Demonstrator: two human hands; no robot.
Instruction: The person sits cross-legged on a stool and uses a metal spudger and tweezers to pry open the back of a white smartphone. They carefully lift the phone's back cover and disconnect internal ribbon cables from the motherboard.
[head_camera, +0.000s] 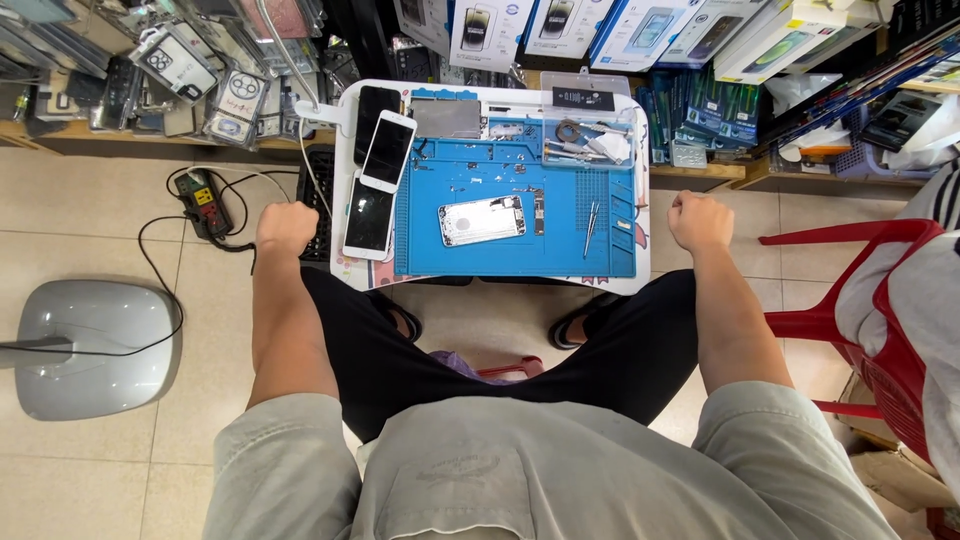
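I look straight down at a small white table (642, 272) with a blue work mat (560, 250) on it. An opened phone body (481, 220) lies in the middle of the mat, a thin tool (590, 228) to its right. My left hand (286, 228) is a closed fist beside the table's left edge, next to two phones (387, 150) and a third one (369, 218). My right hand (699, 220) is a closed fist just off the table's right edge. Neither hand holds anything.
A power strip with cables (203, 198) and a grey lamp base (95, 345) lie on the tiled floor at left. A red plastic chair (850, 240) with a seated person stands at right. Boxed phone accessories (640, 35) line the low shelves behind.
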